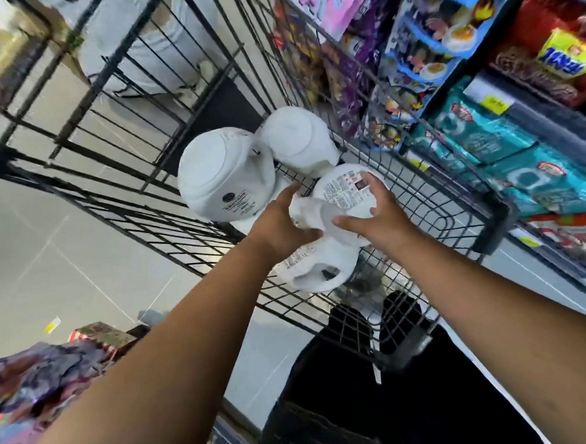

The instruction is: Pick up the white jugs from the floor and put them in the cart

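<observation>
Head view: looks down into a black wire shopping cart (pixel 497 223) in a store aisle.
Left hand (pixel 279 224): fingers curled round a white moulded part between the two hands, apparently the handle end of the held jug. It is gripping.
Right hand (pixel 382 216): fingers and thumb are wrapped over the printed face of the same jug, also gripping.
Held item: white plastic jug with printed label (pixel 346 192), centre of frame, inside the cart walls and low over the basket floor. Whether it rests on the wire cannot be told.
Stowed item one: large white plastic jug with its round base toward the camera (pixel 225 176), left of centre, in the cart.
Stowed item two: plain white jug (pixel 297 141), upper centre, touching the first.
Stowed item three: white jug with an open handle loop (pixel 322 271), lying on its side under the hands, lower centre.
Surroundings: grey tiled floor (pixel 63 242) at left, and shelves of teal snack packets (pixel 493 147) at right.
Progress: three jugs appear loaded and a fourth is being set down, so the task looks well advanced.
Remaining: release of the held jug. No jug shows on the visible floor, though much of the floor is out of frame.
</observation>
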A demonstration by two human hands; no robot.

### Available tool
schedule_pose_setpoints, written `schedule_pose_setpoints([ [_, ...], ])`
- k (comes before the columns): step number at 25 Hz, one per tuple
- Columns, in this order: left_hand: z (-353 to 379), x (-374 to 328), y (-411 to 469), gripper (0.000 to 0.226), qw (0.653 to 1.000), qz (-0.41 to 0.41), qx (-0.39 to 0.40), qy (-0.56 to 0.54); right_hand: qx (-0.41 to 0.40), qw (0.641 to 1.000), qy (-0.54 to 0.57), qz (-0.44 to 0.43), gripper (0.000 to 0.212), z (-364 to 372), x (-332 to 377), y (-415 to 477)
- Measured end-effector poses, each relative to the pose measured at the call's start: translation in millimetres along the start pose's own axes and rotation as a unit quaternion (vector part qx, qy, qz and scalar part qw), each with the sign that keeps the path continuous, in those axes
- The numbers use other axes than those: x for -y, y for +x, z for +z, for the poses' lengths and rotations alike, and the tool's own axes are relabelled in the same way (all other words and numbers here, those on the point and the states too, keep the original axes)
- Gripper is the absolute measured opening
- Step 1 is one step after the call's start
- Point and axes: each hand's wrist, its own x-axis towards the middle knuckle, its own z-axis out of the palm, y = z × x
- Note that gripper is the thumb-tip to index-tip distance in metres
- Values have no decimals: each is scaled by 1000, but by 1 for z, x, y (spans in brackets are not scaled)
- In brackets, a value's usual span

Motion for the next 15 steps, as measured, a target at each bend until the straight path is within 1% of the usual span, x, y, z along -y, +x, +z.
schedule_pose_setpoints([
  [3, 8, -43, -23, 91, 998, 65, -11, 4, -54, 996, 54, -34, 94, -40, 12, -44],
  [5, 19, -77, -40, 92, 995, 103, 0, -9, -82, 993, 74, -52, 92, -70, 15, -80],
  [7, 32, -110, -54, 96, 989, 147, 20, 3, -110, 987, 101, -60, 90, -98, 17, -112],
  [11, 78, -186, -95, 91, 964, 257, 68, 31, -210, 961, 158, -89, 87, -169, 3, -192],
  [15, 155, -251, -148, 83, 942, 321, 83, 41, -304, 925, 197, -116, 73, -240, -43, -276],
])
